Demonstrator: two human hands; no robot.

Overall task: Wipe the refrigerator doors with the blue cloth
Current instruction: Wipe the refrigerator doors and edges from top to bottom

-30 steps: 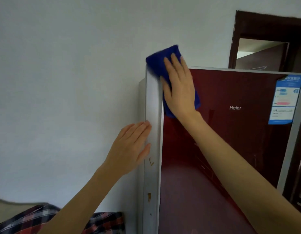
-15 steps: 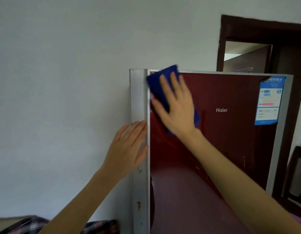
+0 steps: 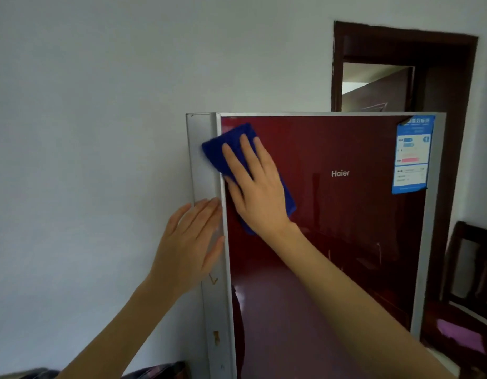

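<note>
A tall refrigerator with a glossy dark red door (image 3: 346,228) and silver frame fills the right half of the view. My right hand (image 3: 257,187) lies flat with straight fingers on the blue cloth (image 3: 223,149), pressing it against the door's upper left corner, over the silver edge. My left hand (image 3: 190,242) rests flat, fingers straight, on the silver left side panel (image 3: 202,170) just below the cloth. Part of the cloth is hidden under my right hand.
A blue and white energy label (image 3: 412,154) is stuck on the door's upper right corner. A white wall (image 3: 86,160) stands to the left. A dark brown doorway (image 3: 401,69) is behind the fridge, and a dark wooden chair (image 3: 466,296) at the right.
My right hand has slid the cloth down from the fridge's top left corner onto the door's face and left edge. The camera view has shifted; my left hand stays on the side panel.
</note>
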